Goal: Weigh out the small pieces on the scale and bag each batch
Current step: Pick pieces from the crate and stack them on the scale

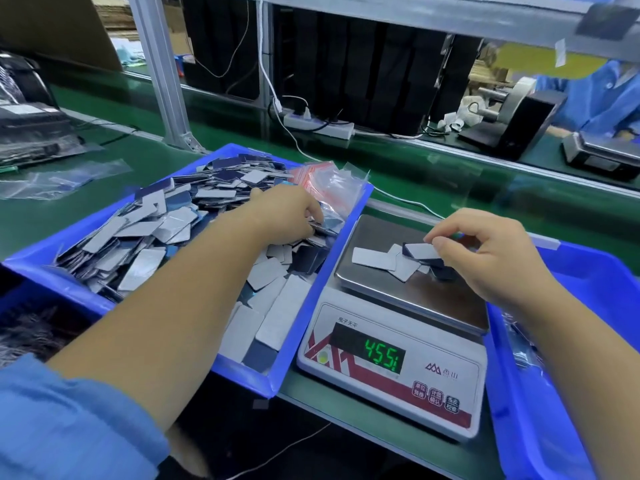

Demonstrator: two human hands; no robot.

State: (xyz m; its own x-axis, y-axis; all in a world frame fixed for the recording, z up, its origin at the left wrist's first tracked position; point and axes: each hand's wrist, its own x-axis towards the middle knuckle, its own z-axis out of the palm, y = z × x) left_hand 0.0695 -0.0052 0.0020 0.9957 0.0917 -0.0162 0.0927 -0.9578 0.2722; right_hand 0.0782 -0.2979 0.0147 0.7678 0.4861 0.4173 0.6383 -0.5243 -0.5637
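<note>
Pieces [388,259] few on scale [398,344]; our right hand [491,258] pinches one there, left hand [284,213] grips more beside it; bagging remains.

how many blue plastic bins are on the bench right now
2 for certain. One blue plastic bin full of small flat pieces lies left of the white digital scale; another lies right of it, cut off by the frame.

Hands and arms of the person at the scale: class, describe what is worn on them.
Both hands, left hand and right hand, are bare, with no gloves, rings or watch visible. The left arm has a blue sleeve pushed up above the elbow; no sleeve shows on the right forearm.
</note>
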